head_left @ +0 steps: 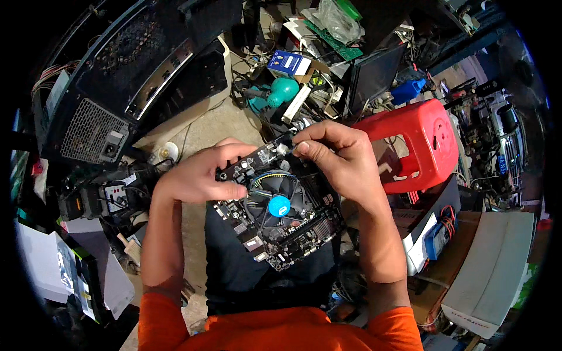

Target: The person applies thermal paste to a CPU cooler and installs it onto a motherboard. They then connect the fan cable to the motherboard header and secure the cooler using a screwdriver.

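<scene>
A black motherboard rests tilted over my lap. A round cooler fan with a blue hub sits on it, its wires curving along the top of the fan. My left hand grips the board's left edge, thumb on top and the other fingers partly hidden behind. At the board's far edge, my right hand has thumb and index finger pinched together. A small whitish part lies just left of those fingertips. What the pinch holds, if anything, is too small to make out.
An open computer case stands at the far left. To the right is a red plastic stool, with an open cardboard box nearer me. Cables, a teal bulb-shaped thing and a blue box clutter the floor ahead.
</scene>
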